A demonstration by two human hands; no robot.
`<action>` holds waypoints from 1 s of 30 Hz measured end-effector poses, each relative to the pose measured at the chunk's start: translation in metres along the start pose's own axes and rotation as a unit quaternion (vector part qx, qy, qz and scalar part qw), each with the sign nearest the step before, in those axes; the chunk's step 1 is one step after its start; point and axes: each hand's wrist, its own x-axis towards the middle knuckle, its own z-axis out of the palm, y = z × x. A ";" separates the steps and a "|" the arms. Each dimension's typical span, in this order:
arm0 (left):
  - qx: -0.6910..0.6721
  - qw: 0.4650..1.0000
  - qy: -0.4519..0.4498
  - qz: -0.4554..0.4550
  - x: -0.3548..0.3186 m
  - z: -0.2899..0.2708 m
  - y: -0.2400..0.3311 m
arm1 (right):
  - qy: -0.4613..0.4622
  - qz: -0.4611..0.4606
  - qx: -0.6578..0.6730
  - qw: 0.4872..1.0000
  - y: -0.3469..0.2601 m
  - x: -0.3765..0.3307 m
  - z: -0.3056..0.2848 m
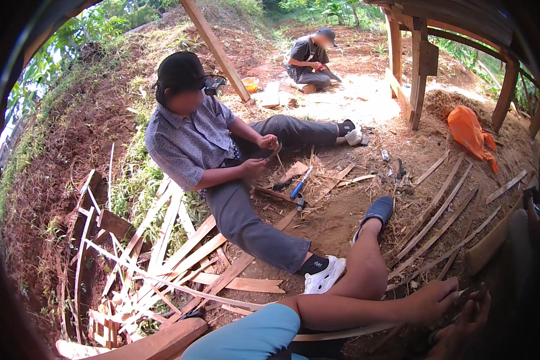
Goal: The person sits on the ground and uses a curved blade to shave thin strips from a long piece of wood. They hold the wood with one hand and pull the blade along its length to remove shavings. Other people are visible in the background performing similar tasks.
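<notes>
My left hand (pixel 433 298) is at the lower right, its forearm coming out of light blue cloth. Its fingers are curled, with a small pale bit showing at their tips. Close beside it, in deep shadow near the dark rim, is my right hand (pixel 465 321), fingers bent; what they grip is hidden. A pale thin wooden strip (pixel 342 332) passes below my left forearm toward the hands, but I cannot tell whether either one holds it. My bare leg stretches forward, with a dark blue clog (pixel 376 211) on the foot.
A person (pixel 192 132) in a patterned shirt sits at left, handling a thin strip. Another person (pixel 311 60) sits farther back. A blue-handled hammer (pixel 301 183), wooden strips (pixel 429 219), wood offcuts (pixel 174 258) and an orange bag (pixel 467 129) lie about. Wooden posts (pixel 418 75) stand at right.
</notes>
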 end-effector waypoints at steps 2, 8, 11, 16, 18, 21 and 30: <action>0.011 1.000 -0.011 0.000 -0.004 0.010 0.002 | 0.000 -0.006 -0.032 0.999 0.015 0.005 -0.010; 0.026 0.999 -0.017 0.028 -0.010 0.018 0.010 | -0.166 0.216 -0.131 0.953 0.039 0.028 -0.059; 0.057 0.998 -0.007 0.037 -0.010 0.020 0.010 | -0.138 0.124 -0.110 0.977 0.006 0.010 -0.038; 0.102 0.994 -0.009 0.032 -0.010 0.016 0.010 | -0.028 0.173 -0.056 0.983 -0.003 0.005 -0.024; 0.100 0.994 -0.014 0.030 -0.008 0.015 0.009 | -0.036 0.174 -0.032 0.984 0.001 0.005 -0.026; 0.104 0.994 -0.021 0.031 -0.005 0.017 0.010 | -0.048 0.140 -0.036 0.988 0.008 0.007 -0.032; 0.145 0.989 -0.032 -0.027 -0.004 0.017 0.013 | -0.028 0.179 -0.041 0.983 0.000 0.004 -0.019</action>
